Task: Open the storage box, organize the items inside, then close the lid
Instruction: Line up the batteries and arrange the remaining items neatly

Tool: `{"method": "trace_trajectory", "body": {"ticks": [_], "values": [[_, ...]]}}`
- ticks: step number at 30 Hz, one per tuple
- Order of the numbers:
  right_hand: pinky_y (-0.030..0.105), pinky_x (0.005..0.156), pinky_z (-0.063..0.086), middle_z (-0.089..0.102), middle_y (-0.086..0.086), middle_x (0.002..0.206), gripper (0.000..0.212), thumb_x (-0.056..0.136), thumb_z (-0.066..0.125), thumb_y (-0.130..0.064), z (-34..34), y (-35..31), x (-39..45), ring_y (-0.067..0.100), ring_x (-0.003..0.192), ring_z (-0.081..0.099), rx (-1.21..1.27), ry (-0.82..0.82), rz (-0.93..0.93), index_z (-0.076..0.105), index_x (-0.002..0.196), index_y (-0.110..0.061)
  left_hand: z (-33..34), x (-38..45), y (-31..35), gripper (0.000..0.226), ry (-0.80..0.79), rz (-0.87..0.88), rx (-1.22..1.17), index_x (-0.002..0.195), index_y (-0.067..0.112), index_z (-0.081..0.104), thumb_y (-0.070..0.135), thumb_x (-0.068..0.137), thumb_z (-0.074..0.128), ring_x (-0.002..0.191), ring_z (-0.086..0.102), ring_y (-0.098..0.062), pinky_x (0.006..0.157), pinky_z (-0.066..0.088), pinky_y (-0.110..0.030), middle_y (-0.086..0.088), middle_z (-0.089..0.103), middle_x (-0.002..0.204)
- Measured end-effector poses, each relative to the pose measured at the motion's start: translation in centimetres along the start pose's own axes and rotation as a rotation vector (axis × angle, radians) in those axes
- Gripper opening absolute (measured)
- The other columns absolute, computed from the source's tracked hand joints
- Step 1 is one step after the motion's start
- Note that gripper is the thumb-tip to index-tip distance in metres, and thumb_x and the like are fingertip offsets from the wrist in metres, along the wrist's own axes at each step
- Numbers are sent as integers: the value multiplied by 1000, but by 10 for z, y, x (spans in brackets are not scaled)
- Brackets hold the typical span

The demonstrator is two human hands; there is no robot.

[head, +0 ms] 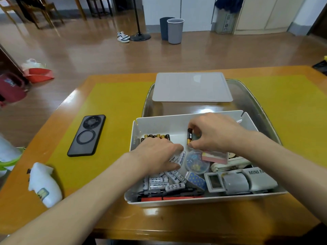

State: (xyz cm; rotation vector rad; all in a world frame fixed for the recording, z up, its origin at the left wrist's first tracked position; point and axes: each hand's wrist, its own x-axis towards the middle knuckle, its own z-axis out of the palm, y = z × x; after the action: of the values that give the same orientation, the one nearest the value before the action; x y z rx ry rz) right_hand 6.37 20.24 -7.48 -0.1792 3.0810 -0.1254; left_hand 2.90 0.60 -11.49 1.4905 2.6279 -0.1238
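The white storage box point(177, 119) stands open on the table in front of me. Its lid point(192, 87) lies flat behind it on a metal tray point(251, 96). My right hand point(215, 131) pinches a black-and-gold battery point(189, 136) upright inside the box. My left hand point(157, 154) rests palm down on white Heybright batteries point(160, 184), fingers curled over some of them. A row of black-and-gold batteries point(156, 136) lines the box's far left. Pens point(169, 195), a round clear case point(197, 162), a pink pad point(215, 156) and a mini fan point(256, 179) fill the rest.
A black phone point(86, 135) lies face down on the yellow mat point(109, 110) left of the box. A white plastic object point(44, 184) sits at the table's near left. Bins point(174, 30) and shoes point(123, 37) stand on the floor beyond.
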Motion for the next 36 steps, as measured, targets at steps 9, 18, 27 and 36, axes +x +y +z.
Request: {"method": "trace_trajectory", "body": {"ticks": [9,18,27,36], "values": [[34,64,47,67,-6,89,33,72,68,-51,1,-2,7,22,86,61,50,19,10,64,94,-27,-10,-7,4,49,91,-55,-26,94,26,49,70,72,51,76,58,-20,58,42,-33,9,60,85],[33,60,36,63,1,87,19,80,64,-36,21,-33,24,28,78,56,-37,13,-105,61,93,-22,-46,-51,-35,49,92,-168,41,95,32,50,76,73,48,91,47,-11,71,42,-30,16,52,92],[37,70,52,63,2,89,20,84,64,-35,38,-47,30,29,84,63,-13,-64,-45,59,97,-20,-40,-56,-54,55,121,-160,114,100,28,58,76,76,48,102,45,-12,93,41,-32,13,53,103],[31,62,44,57,-6,75,41,77,62,-67,36,-63,4,22,76,59,-91,-87,-85,63,86,-27,-44,-52,-62,55,163,-167,99,101,24,59,73,77,56,111,44,-14,90,42,-34,9,54,110]]}}
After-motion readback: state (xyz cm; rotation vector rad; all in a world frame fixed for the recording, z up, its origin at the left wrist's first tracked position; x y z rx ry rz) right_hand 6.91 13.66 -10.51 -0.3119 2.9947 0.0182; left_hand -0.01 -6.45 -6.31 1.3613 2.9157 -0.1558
